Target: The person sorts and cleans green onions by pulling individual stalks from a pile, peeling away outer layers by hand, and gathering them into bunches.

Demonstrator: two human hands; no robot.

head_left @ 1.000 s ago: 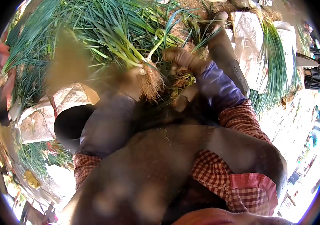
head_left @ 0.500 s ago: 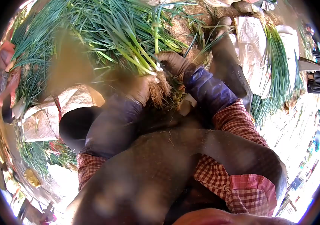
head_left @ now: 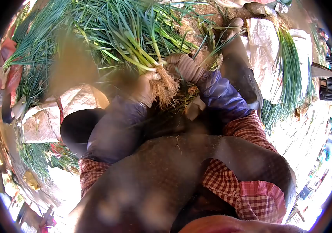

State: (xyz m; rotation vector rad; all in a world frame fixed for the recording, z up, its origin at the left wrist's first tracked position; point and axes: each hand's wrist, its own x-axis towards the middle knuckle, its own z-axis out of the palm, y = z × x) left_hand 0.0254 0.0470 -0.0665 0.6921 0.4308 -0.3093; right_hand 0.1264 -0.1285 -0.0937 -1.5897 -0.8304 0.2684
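Observation:
My left hand, in a pale glove, is closed around the lower stalks of a bunch of green onions. Shaggy brown roots spill out past its fingers, and the leaves point away from me. On the other side of the same bunch, my right hand, also gloved, has its fingers curled at the white base of an onion stalk. Its fingertips are partly hidden. Beyond both hands spreads a large heap of green onions.
A pale sack lies at left. More onions rest over white sacking at right, beyond my outstretched leg. At the left edge another person's hand touches the leaves. Blurry smudges cover part of the view.
The stalk at my right hand, upright before, now leans in against the bunch. Both hands have shifted slightly, and the roots show more fully. The other person's hand at left has moved lower.

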